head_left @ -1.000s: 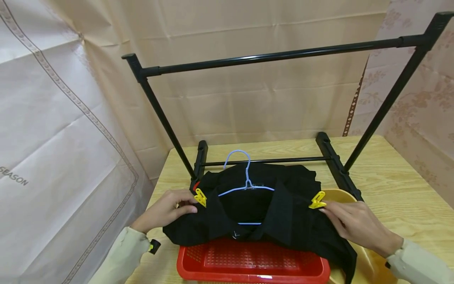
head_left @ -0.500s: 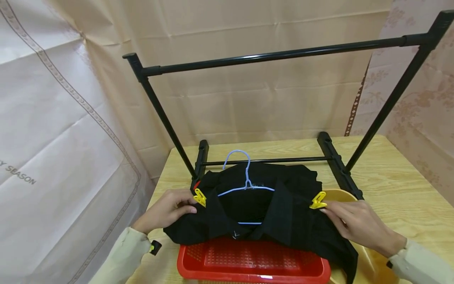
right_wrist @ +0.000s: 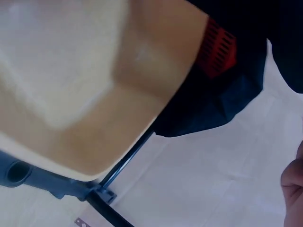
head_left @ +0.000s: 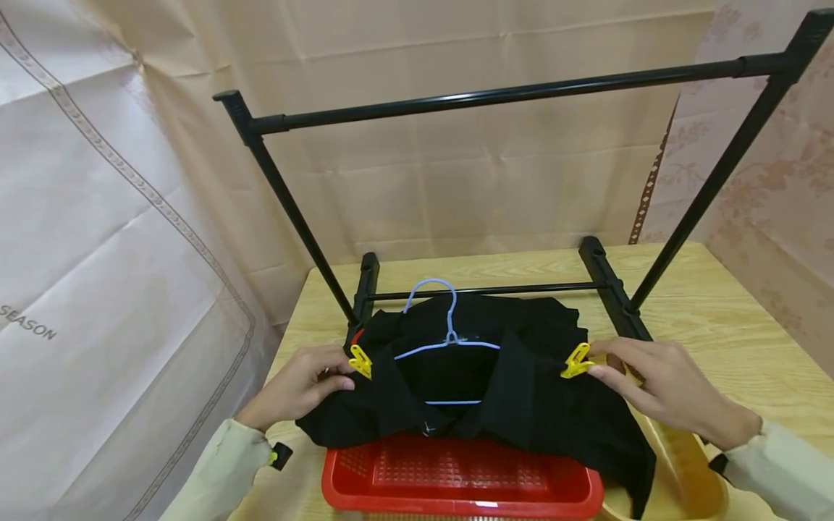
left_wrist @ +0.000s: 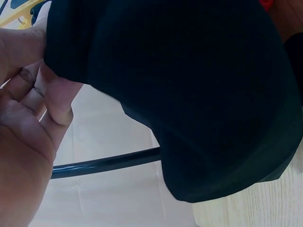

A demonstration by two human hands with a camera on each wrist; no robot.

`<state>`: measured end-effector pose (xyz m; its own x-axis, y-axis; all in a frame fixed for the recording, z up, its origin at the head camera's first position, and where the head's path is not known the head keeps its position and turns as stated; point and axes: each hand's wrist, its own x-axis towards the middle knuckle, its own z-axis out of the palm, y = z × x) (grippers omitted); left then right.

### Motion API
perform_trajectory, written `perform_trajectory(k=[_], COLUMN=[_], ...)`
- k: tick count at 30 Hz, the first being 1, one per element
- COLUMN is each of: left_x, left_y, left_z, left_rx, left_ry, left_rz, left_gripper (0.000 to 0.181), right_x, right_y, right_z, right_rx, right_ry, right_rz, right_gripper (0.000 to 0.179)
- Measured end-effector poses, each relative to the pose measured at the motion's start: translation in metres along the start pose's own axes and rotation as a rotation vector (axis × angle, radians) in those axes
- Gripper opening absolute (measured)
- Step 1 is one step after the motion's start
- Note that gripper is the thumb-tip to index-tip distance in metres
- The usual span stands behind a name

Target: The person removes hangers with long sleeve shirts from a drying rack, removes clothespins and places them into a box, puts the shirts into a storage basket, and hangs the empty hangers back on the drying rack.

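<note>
A black collared shirt lies over a light-blue hanger, whose hook stands up past the collar. Yellow clothespins clip both shoulders, one on the left and one on the right. My left hand grips the left shoulder cloth beside its clothespin; in the left wrist view the shirt hangs from my thumb and fingers. With thumb and forefinger, my right hand pinches the handles of the right clothespin. Only a bit of that hand shows in the right wrist view.
A red perforated basket sits under the shirt's front, beside a yellow basin at right. Behind stands a black rack with a high crossbar and slanted posts, its feet on the wooden table. Hanging cloth backs the table.
My right hand has shifted up from the shoulder cloth onto the right clothespin, with the thumb now in front. The left hand keeps its hold. The view has moved slightly.
</note>
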<state>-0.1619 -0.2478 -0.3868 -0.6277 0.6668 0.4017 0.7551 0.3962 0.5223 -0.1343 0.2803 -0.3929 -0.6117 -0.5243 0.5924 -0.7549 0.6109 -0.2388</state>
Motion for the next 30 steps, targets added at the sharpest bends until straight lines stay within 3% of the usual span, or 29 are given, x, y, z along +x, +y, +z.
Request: perform_trajectory(k=[5, 9, 14, 20, 30], left_x=[-0.002, -0.002, -0.002, -0.002, -0.003], left_y=[-0.001, -0.003, -0.004, -0.003, -0.004], left_z=[0.001, 0.002, 0.000, -0.002, 0.001], left_rx=[0.016, 0.017, 0.029, 0.031, 0.024], left_ry=[0.027, 0.036, 0.047, 0.049, 0.072], left_rz=[0.032, 0.066, 0.066, 0.059, 0.075], left_gripper=[0.023, 0.026, 0.024, 0.024, 0.027], right_x=[0.006, 0.011, 0.016, 0.016, 0.019], right_y=[-0.004, -0.006, -0.007, -0.005, -0.004], right_z=[-0.003, -0.006, -0.008, -0.010, -0.013], right_rx=[0.039, 0.097, 0.145, 0.167, 0.128], right_ry=[-0.004, -0.033, -0.080, -0.076, -0.077], right_rz=[0.063, 0.045, 0.019, -0.018, -0.046], right_gripper=[0.042, 0.048, 0.047, 0.050, 0.051])
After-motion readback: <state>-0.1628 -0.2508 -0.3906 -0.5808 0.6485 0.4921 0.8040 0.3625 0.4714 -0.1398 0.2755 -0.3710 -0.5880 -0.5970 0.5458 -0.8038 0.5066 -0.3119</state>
